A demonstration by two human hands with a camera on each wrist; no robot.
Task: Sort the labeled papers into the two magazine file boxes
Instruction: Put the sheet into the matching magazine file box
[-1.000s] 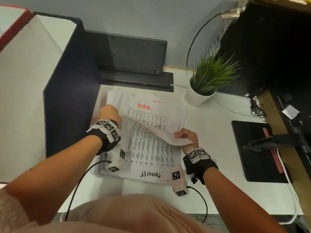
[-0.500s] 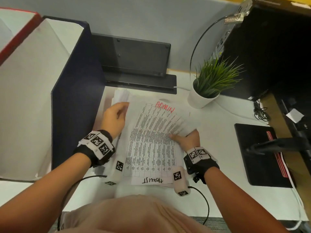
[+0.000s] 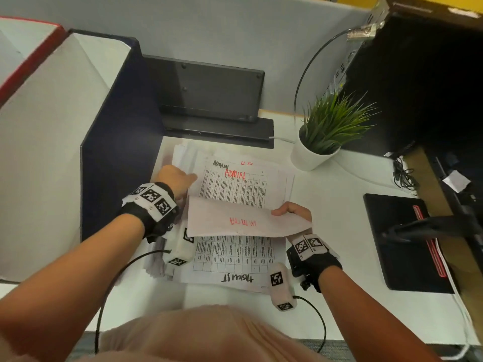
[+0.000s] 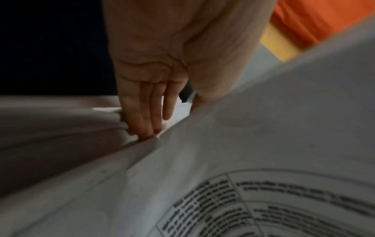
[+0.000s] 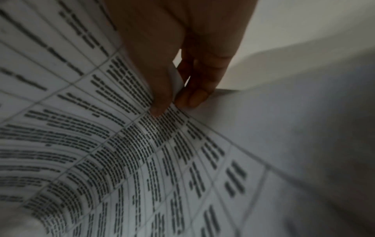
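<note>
Since half a second ago the top sheet (image 3: 245, 220), then lying flat under both hands with its red ADMIN label at the far end, has been folded back toward the person, so its blank underside faces up with the red label showing through reversed. A further sheet marked ADMIN in red is now uncovered on the paper stack (image 3: 235, 189). The stack lies on the white desk (image 3: 339, 218) directly in front of the person, between the two hands, long axis running away from the body. The right hand (image 3: 294, 212) pinches the folded sheet's right edge between thumb and fingers and is the hand nearer to it. The left hand (image 3: 175, 178) rests at the stack's left edge with straight fingers (image 4: 146, 112) pressing into the pile. The dark blue file box (image 3: 117, 158) stands just left of the stack, beside the left hand, with a red-edged box (image 3: 31, 53) beyond it. Judging by this, the sheet must travel leftward across the stack
</note>
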